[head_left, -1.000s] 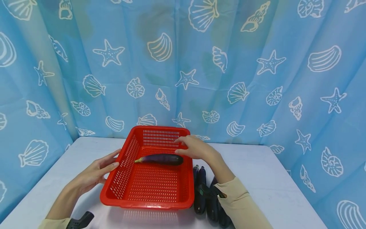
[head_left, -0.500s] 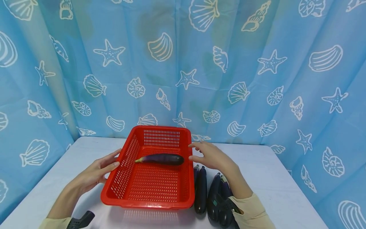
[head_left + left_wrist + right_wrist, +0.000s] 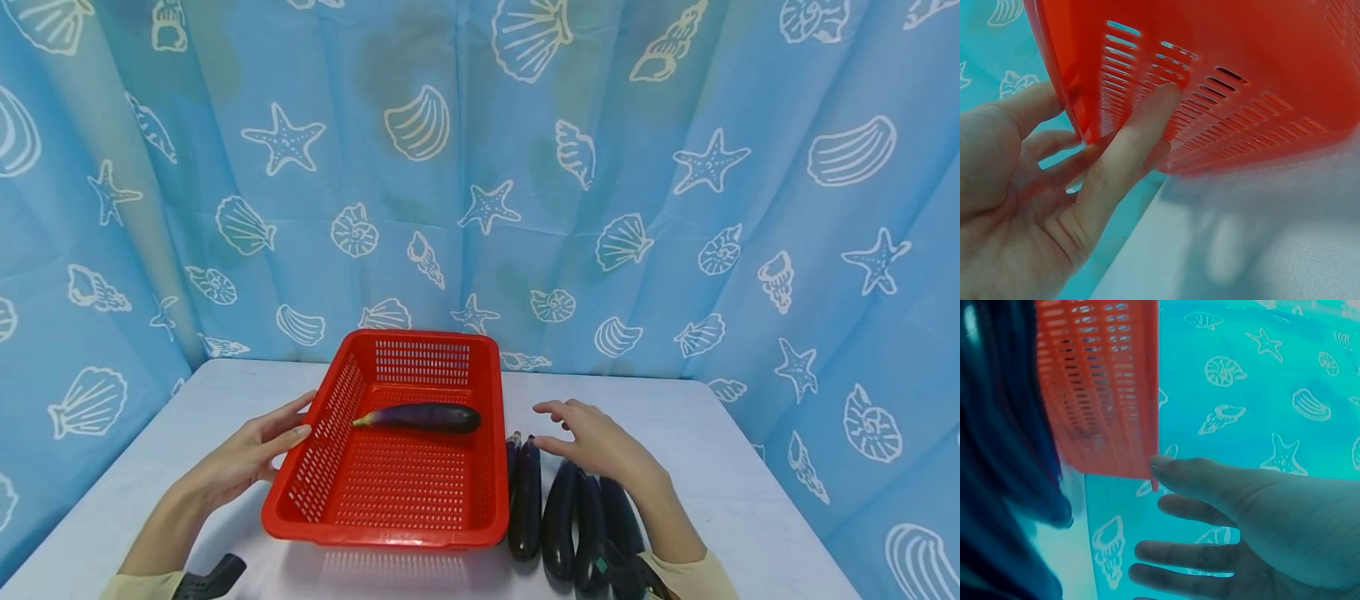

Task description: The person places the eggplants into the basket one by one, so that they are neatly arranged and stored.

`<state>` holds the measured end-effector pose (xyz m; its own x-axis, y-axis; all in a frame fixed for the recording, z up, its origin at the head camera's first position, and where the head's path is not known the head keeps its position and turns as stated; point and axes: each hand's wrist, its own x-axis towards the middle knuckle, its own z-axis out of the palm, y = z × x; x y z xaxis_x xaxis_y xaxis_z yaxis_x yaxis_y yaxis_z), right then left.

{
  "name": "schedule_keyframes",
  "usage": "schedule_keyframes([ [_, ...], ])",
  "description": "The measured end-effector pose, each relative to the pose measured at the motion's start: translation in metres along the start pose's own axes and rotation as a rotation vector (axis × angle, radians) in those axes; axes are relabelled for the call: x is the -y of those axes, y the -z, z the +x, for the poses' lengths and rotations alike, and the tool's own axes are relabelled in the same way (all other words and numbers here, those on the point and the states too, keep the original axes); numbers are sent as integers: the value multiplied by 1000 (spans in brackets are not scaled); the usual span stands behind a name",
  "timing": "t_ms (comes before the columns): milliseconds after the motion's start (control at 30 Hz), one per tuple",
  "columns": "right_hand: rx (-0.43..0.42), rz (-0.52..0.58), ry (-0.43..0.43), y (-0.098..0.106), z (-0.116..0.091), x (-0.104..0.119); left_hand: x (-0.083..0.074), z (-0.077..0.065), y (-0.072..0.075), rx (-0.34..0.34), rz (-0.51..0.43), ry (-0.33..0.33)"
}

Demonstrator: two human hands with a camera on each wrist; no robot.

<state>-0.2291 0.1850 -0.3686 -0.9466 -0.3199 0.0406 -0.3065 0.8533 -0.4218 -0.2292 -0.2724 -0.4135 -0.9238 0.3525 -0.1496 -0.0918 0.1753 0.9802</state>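
Note:
A red plastic basket (image 3: 408,533) with slotted walls sits mid-table, one purple eggplant (image 3: 427,417) lying crosswise in it. At its left side my left hand (image 3: 243,454) holds the basket, thumb at the rim and other fingers against the outer wall, as the left wrist view shows (image 3: 1091,169). My right hand (image 3: 603,446) hovers with nothing in it, right of the basket and over the far ends of several dark eggplants (image 3: 558,521). In the right wrist view its fingers (image 3: 1185,556) are spread apart, with eggplants (image 3: 1004,437) to the left.
The table has a white cloth (image 3: 720,483). A blue curtain (image 3: 525,275) with white shell and starfish prints hangs along its back and sides. Dark straps with devices (image 3: 210,579) are at both wrists.
My right hand has drawn back from above the basket, out past its right rim and toward me, and is now over the eggplants. The left hand and basket stay put.

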Motion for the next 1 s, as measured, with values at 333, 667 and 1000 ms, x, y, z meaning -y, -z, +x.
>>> schedule_keyframes([
  [333, 56, 39, -35, 4, -14, -23, 0, 0, -1, -9, 1, 7],
  [667, 109, 45, -10, 3, -25, -48, 0, 0, -1, -6, 1, -3],
  [1000, 177, 90, -82, 6, -31, -62, 0, 0, -1, 3, 3, -11],
])
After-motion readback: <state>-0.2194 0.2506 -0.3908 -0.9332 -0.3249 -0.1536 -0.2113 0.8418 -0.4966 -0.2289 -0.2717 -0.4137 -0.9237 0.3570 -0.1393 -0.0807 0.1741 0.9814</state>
